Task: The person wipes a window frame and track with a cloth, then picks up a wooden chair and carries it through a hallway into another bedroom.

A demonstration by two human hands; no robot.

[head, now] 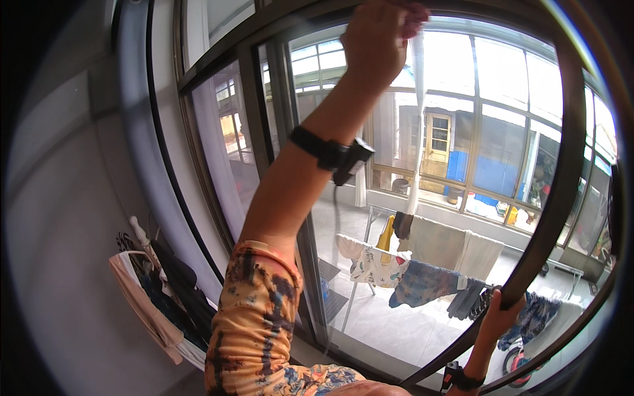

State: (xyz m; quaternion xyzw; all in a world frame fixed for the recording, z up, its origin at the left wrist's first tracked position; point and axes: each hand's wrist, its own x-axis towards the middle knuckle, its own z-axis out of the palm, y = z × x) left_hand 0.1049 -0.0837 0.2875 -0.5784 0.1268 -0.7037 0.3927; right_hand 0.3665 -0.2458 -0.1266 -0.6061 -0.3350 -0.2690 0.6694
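My left hand (374,47) is raised to the top of the view, its fingers closed on a crumpled pink cloth (415,21). It is near the upper edge of a dark-framed glass window (446,64). Whether the cloth touches the glass or the frame, I cannot tell. Lower right, my right hand (501,317) grips the dark window frame (540,232), thumb on the near side. Each wrist wears a black strap with a small device, the left device (352,161) and the right device (449,376).
Beyond the glass stands a drying rack (369,222) hung with clothes, including blue shorts (428,284). A white curtain (417,123) hangs tied behind it. Clothes on hangers (148,297) hang against the wall (74,222) at left. A second window pane (223,123) adjoins on the left.
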